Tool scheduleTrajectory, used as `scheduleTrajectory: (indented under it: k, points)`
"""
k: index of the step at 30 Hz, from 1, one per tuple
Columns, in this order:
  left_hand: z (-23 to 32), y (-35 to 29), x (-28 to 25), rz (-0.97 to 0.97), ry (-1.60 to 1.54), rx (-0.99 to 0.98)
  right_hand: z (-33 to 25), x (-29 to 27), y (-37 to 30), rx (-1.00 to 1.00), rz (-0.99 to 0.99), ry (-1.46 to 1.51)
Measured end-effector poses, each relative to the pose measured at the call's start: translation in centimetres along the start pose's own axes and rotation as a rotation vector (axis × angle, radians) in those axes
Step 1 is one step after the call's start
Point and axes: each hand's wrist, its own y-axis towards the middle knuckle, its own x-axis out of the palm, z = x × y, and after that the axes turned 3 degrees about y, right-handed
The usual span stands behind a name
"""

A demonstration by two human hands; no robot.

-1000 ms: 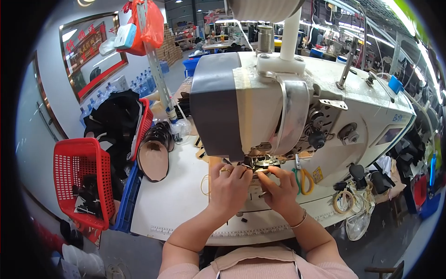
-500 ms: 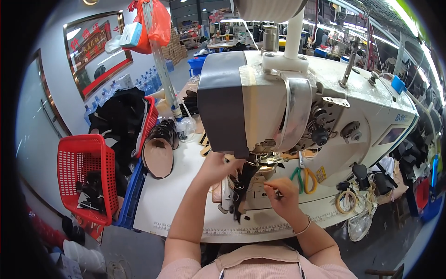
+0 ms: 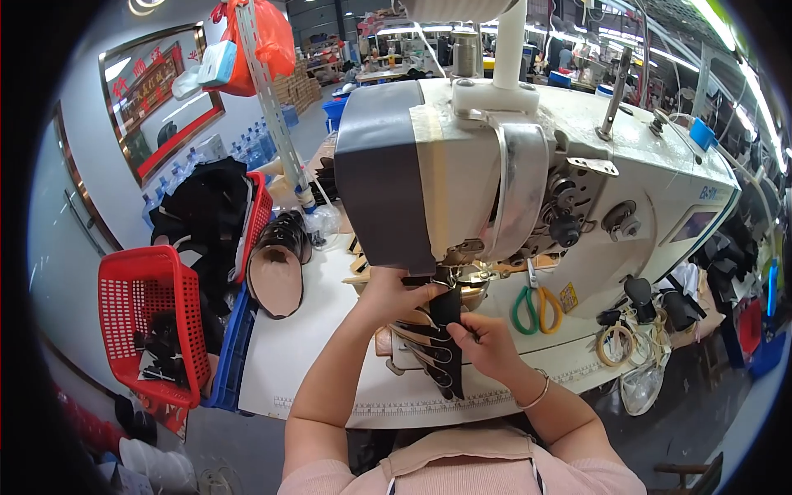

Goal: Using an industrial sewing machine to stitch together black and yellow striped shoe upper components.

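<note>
A black strip of shoe material (image 3: 447, 318) hangs toward me from beneath the head of a sewing machine (image 3: 382, 165). Along its left side several dark pieces with pale curved edges (image 3: 419, 351) overlap in a row. My left hand (image 3: 391, 299) is closed on the upper part of the strip, close under the needle area, its fingertips partly hidden by the machine. My right hand (image 3: 488, 342) pinches the strip's right edge lower down; a small dark object shows between its fingers, too little visible to name.
Green-and-orange-handled scissors (image 3: 528, 308) lie right of the needle area. Tape rolls (image 3: 615, 345) hang at the table's right. A finished-looking dark shoe (image 3: 276, 280) stands left, beside a red basket (image 3: 194, 346) with black pieces. A ruler strip (image 3: 363, 410) runs along the front edge.
The dark pieces, bunched before, now hang spread out in a row along the strip. My right hand has moved left onto the strip's edge. The view has shifted slightly.
</note>
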Motion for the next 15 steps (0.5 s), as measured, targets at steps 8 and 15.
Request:
scheduleTrajectory:
  k: [8,15]
  points:
    - [-1.4,-0.5,0.8,0.207,0.235,0.178,1.5,-0.7,0.2,0.038,-0.043,0.141]
    - [1.4,-2.4,1.3,0.374,0.664,0.338,1.8,-3.1,0.8,0.036,-0.173,0.028]
